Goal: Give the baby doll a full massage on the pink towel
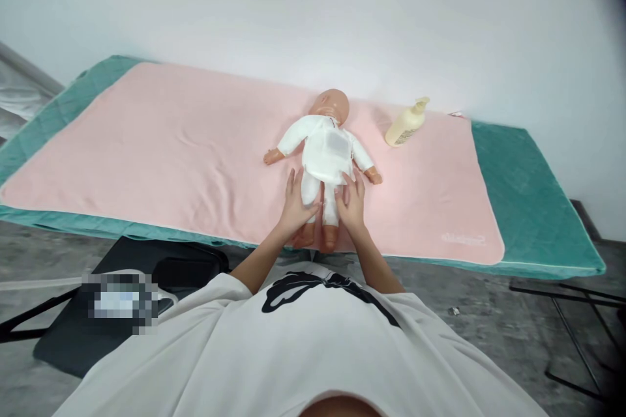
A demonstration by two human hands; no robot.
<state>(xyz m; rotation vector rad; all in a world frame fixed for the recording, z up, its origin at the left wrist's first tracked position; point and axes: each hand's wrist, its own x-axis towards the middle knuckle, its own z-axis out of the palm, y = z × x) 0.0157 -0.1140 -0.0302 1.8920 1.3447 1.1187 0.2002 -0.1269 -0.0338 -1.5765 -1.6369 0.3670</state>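
A baby doll [327,143] in a white outfit lies on its back on a pink mat [147,143], head toward the wall and feet toward me. Its arms are spread out to the sides, and a grey patch shows on its chest. Along the outer side of one leg rests my left hand [295,203], fingers stretched and thumb across the leg. My right hand [352,201] lies likewise against the other leg, fingers spread, with fingertips near the hem of the white top. Both hands touch the doll without closing round it.
A cream pump bottle [407,125] stands right of the doll. Beneath the mat is a green quilted pad [518,182], whose front edge faces me. A white wall [313,13] rises behind. On the left is a black chair [73,332]; black metal legs [572,339] show at lower right.
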